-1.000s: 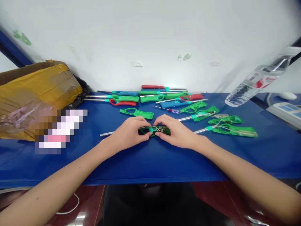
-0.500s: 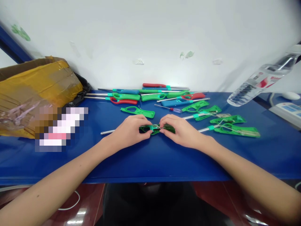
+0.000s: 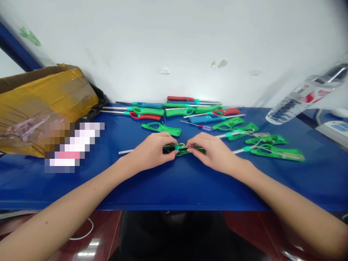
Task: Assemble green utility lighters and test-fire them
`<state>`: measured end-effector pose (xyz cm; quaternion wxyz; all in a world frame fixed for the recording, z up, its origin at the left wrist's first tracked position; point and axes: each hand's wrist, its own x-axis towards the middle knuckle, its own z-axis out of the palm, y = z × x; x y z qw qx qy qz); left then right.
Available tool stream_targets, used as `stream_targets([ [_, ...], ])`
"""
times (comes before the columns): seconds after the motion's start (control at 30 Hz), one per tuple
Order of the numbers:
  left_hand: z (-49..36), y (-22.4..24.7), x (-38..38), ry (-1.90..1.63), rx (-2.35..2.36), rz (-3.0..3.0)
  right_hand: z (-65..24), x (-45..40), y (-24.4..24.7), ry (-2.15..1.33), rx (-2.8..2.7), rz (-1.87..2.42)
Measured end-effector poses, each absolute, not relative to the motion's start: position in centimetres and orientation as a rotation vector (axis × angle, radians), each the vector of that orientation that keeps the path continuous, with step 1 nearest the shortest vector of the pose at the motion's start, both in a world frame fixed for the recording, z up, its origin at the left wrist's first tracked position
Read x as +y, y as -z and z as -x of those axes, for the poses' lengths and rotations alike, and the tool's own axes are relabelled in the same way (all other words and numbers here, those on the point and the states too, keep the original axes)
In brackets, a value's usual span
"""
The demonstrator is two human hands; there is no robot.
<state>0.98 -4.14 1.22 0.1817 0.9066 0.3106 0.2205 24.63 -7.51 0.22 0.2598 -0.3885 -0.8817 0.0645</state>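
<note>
In the middle of the blue table (image 3: 163, 188) lies an opened green lighter (image 3: 182, 152), its metal tube pointing left from under my left hand (image 3: 157, 150). My left fingers are closed on the casing's left part. My right hand (image 3: 210, 150) pinches at the casing's right part, where a thin wire shows; its fingertips partly cover what they hold. Just behind lies a loose green half-shell (image 3: 161, 128). To the right are open green casings with metal tubes and wires (image 3: 277, 152), and a screwdriver with a clear handle (image 3: 205, 127).
Closed lighters in red, blue and green (image 3: 149, 111) lie along the wall. A taped cardboard box (image 3: 40, 112) stands at the left, with a blurred patch beside it. A water bottle (image 3: 304, 94) and a white device (image 3: 335, 128) are at the right.
The view has shifted slightly, so the table's objects appear a little further right. Both hands stay on the green lighter, with only small finger movement.
</note>
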Motion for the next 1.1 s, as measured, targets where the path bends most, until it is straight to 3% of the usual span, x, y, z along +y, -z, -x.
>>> stream_targets([
  [1.1, -0.76, -1.25, -4.09, -0.511, 0.854, -2.658, -24.21, -7.57, -0.61, -0.388, -2.199, 1.184],
])
